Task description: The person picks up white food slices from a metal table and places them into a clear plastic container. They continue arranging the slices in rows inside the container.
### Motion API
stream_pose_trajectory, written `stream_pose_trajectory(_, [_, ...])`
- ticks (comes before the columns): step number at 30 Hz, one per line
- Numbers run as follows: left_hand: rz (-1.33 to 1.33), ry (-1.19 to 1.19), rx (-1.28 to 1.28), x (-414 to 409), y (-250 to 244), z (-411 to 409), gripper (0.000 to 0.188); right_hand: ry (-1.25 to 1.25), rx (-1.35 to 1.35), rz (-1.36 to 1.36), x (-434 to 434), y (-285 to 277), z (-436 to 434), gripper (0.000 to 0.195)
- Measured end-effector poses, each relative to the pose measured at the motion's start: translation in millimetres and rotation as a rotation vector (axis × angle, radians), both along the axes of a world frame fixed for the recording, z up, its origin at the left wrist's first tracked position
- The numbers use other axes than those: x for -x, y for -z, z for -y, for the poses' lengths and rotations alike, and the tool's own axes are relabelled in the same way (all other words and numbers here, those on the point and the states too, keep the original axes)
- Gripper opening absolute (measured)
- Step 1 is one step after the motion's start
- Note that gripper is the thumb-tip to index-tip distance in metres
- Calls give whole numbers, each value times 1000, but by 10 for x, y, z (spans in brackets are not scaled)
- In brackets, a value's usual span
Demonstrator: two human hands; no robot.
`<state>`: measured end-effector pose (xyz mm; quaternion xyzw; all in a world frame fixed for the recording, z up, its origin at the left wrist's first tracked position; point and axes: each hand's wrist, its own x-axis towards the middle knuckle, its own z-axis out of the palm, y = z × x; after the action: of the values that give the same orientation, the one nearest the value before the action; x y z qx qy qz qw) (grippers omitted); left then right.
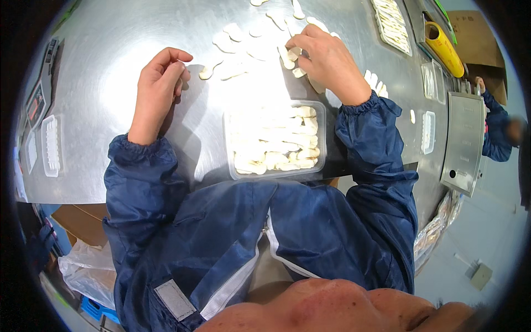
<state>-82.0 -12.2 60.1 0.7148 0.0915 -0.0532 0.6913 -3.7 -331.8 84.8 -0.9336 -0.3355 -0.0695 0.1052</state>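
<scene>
Pale, elongated mushroom pieces (224,42) lie scattered over a stainless-steel table (103,87), partly washed out by glare. My right hand (327,58) reaches down among them, fingers bent at a few pieces; whether it grips one is hidden. To the left, my left hand (161,83) hovers over bare metal with curled fingers and thumb close to the index finger, and nothing shows in it. Near my body stands a clear plastic tray (321,166) filled with rows of the same pale pieces. One loose piece (210,69) lies just right of my left hand.
A filled tray (392,25) and a yellow roll (444,49) are at the upper right. Smaller clear trays (434,81) stand along the right side. A digital scale (39,97) and another tray (52,145) are at the left. Another person (500,124) is at far right.
</scene>
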Motion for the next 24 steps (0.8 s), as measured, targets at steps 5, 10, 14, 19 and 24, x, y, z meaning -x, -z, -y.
stream_pose_trajectory(5, [12,4,-14,-6,39,-23,18,-55,-55,5,-85,29,51,22])
stream_pose_trajectory(10, [2,7,-2,-8,37,-29,18,6,-78,-142,-101,-83,225,13])
stream_pose_trajectory(14, [-6,4,-15,-10,3,-3,18,93,-111,-223,-167,-96,383,15])
stream_pose_trajectory(19, [-22,-4,4,-10,18,-7,17,220,-309,-47,-151,-209,522,17])
stream_pose_trajectory(24, [-41,-19,50,1,18,18,16,335,-132,-277,234,-330,682,25])
